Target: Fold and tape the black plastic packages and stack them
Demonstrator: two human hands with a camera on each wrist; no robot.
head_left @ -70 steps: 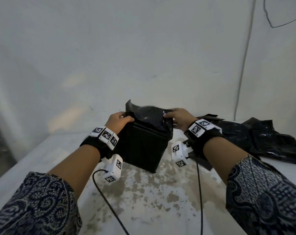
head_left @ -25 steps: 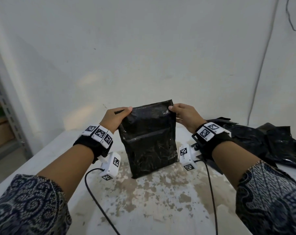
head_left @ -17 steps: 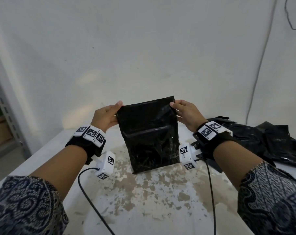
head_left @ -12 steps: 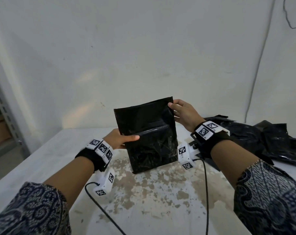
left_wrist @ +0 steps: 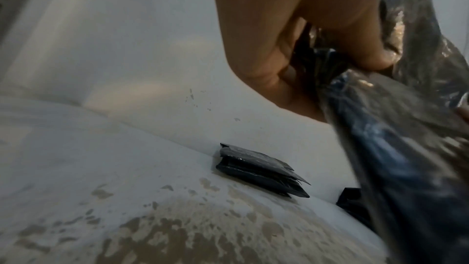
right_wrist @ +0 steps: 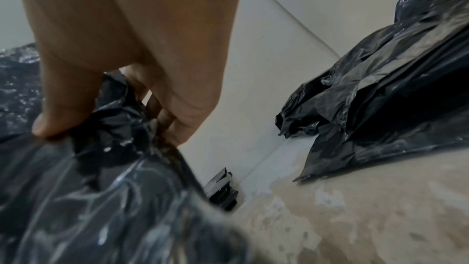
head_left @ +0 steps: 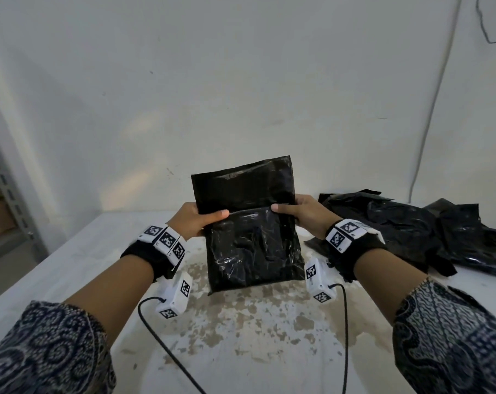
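L hand + R hand both pinch upright package; flap unfolded, untaped. Pile left; one folded bundle done.

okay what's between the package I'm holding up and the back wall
A small folded black packet lies on the table against the wall, behind the held package. Both wrist views show it; the head view hides it.
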